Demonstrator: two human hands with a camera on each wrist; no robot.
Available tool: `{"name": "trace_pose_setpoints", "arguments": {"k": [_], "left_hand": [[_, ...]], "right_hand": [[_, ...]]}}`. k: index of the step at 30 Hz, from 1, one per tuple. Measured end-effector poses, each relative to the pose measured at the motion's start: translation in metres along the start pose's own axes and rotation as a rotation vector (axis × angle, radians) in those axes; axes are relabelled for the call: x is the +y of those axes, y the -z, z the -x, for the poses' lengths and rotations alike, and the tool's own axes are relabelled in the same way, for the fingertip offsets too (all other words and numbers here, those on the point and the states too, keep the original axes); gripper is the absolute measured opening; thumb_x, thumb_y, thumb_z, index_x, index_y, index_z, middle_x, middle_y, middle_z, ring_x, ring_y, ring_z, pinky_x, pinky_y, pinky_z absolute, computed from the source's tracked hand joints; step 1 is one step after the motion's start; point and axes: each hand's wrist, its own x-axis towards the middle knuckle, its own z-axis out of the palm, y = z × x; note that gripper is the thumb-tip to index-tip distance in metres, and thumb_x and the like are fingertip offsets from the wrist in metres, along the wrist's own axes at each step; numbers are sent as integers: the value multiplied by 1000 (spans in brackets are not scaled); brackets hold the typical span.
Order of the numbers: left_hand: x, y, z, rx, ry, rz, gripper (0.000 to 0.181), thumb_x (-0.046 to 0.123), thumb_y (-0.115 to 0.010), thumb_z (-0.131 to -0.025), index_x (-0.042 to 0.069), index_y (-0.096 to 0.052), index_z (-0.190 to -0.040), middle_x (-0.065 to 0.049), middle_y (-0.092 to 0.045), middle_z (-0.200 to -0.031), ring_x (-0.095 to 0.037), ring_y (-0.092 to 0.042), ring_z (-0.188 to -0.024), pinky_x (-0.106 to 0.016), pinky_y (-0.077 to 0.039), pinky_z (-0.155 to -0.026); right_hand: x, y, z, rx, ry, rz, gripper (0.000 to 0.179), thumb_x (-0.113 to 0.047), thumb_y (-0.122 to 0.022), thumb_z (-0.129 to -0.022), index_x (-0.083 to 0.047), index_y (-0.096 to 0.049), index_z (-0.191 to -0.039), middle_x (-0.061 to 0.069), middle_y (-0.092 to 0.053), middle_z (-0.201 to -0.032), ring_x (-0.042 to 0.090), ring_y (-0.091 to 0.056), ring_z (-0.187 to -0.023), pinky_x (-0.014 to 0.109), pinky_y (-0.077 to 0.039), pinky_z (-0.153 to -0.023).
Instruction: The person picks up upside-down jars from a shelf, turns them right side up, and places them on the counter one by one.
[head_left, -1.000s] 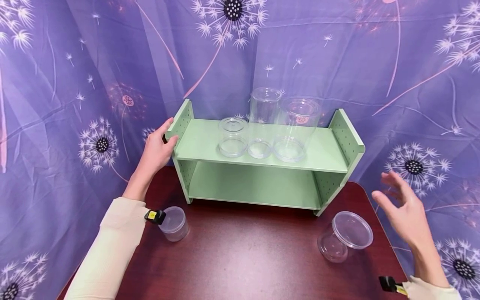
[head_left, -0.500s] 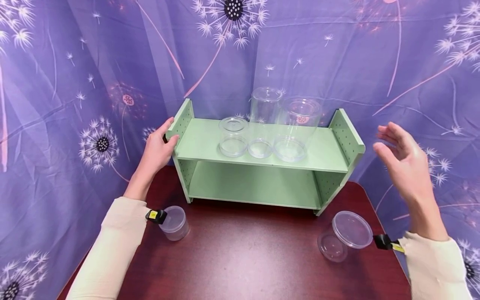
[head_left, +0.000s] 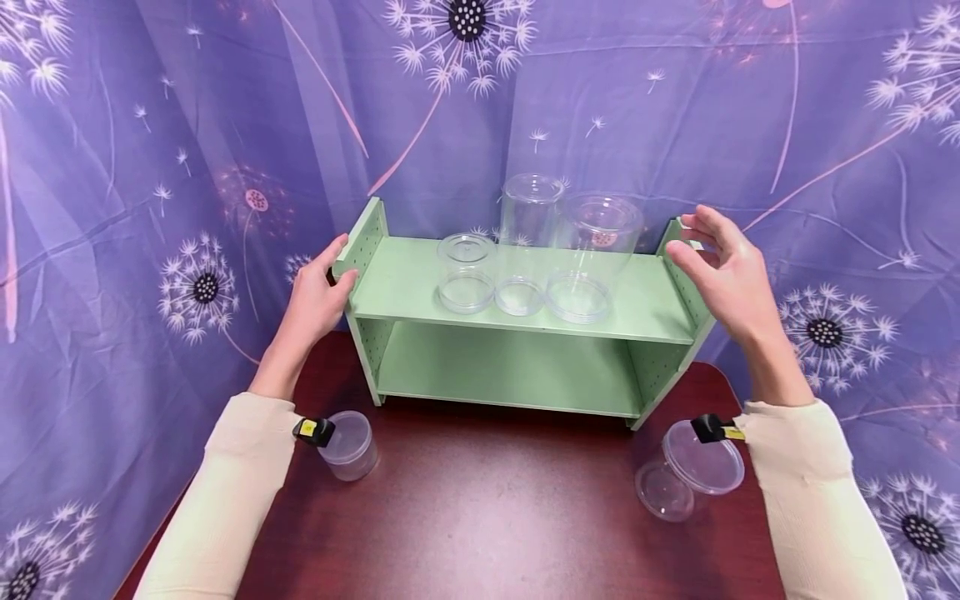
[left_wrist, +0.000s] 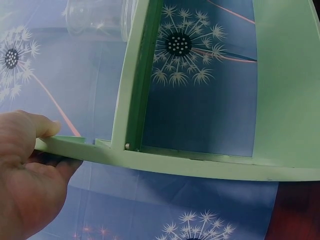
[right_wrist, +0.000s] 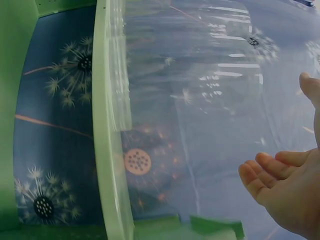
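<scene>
A light green two-tier shelf [head_left: 510, 367] stands on the table. My left hand [head_left: 318, 292] grips the top of its left side panel [left_wrist: 200, 167], thumb on one face and fingers round the other. My right hand [head_left: 731, 275] is at the top of the right side panel [head_left: 705, 321], fingers spread and holding nothing; in the head view it overlaps that panel, and I cannot tell whether it touches. On the upper tier are a short clear jar [head_left: 467, 292], a tall narrow clear jar [head_left: 525, 250] and a wide clear jar [head_left: 600, 242], side by side.
A small lidded clear jar [head_left: 351, 450] sits on the dark red table [head_left: 480, 517] at the left, partly behind my wrist strap. Another clear lidded container [head_left: 701, 467] stands at the right beneath my right wrist. A purple dandelion-print curtain [head_left: 262, 100] hangs close behind and at both sides.
My right hand has risen from beside the table's right edge, then moved left to the shelf's right panel. The left hand has kept its grip, and the jars have not moved.
</scene>
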Motion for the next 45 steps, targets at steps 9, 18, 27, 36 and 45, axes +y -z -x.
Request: {"name": "trace_pose_setpoints", "arguments": {"k": [9, 18, 27, 36, 45], "left_hand": [[1, -1, 0, 1, 8, -9, 60, 11, -57, -104, 10, -38, -160, -24, -45, -155, -33, -59, -95, -31, -48, -76], [3, -1, 1, 1, 11, -12, 59, 11, -57, -104, 10, -39, -160, -26, -46, -153, -21, -54, -71, -19, -46, -56], [2, -2, 2, 18, 2, 12, 59, 8, -57, -103, 9, -40, -160, -24, -45, -155, -35, -56, -113, -30, -47, -78], [3, -3, 2, 13, 16, 6, 59, 10, -57, -103, 11, -39, -160, -26, -46, -153, -34, -60, -99, -21, -49, -65], [-1, -3, 1, 25, 14, 16, 59, 12, -58, -103, 12, -41, -159, -25, -49, -151, -21, -57, -72, -18, -47, -56]], "right_hand": [[-2, -28, -16, -111, -40, 25, 81, -36, -72, -97, -7, -33, -161, 17, -47, -156, 31, -46, -141, 39, -40, -114], [-5, -47, -26, -168, -108, 22, 92, -44, -73, -94, -10, -25, -165, 15, -43, -158, 37, -50, -136, 48, -43, -111], [-3, -55, -29, -163, -114, -2, 92, -44, -75, -92, -15, -26, -165, 11, -45, -157, 34, -52, -135, 45, -45, -108], [0, -59, -29, -165, -115, -46, 92, -43, -77, -92, -17, -25, -165, 5, -46, -158, 30, -52, -134, 42, -45, -107], [2, -61, -30, -156, -103, -68, 90, -41, -77, -92, -18, -28, -164, 5, -47, -157, 30, -52, -135, 42, -45, -109]]}}
